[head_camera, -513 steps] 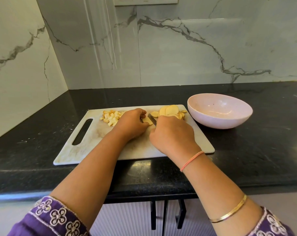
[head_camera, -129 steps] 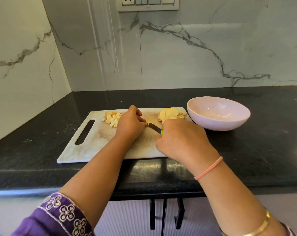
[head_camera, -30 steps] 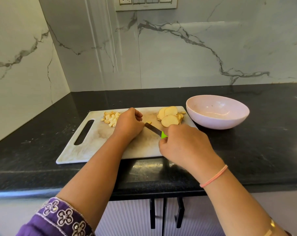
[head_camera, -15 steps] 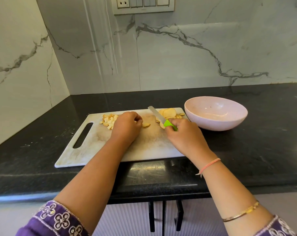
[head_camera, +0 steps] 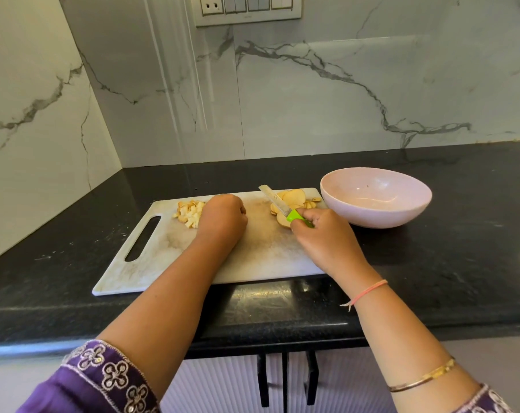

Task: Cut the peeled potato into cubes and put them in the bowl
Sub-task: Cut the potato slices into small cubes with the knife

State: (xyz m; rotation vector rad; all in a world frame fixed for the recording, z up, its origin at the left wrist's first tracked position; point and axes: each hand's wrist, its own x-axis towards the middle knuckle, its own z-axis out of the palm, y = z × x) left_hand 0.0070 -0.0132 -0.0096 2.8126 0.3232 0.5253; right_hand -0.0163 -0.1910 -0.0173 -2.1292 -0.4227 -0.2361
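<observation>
One bowl (head_camera: 378, 217): pink, dark speck inside
Two piles: cubes (head_camera: 190, 214), slices (head_camera: 293, 196)
Left hand (head_camera: 223, 220): curled, contents unseen
Right hand (head_camera: 324, 236): grips knife (head_camera: 278, 202)

Right hand (head_camera: 324, 236) w/ knife (head_camera: 278, 204) has gone from mid board (head_camera: 261, 251) to the slices (head_camera: 293, 196) far right, blade now across them. Left hand (head_camera: 221, 219) slid left, up against the cubes (head_camera: 190, 213); loose bit by its knuckles no longer seen.

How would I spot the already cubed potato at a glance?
On the black counter lies a white cutting board. At its far edge, just left of the left hand, sits the cubed potato. Unlike the round slices near the knife, its pieces are small and blocky.
</observation>
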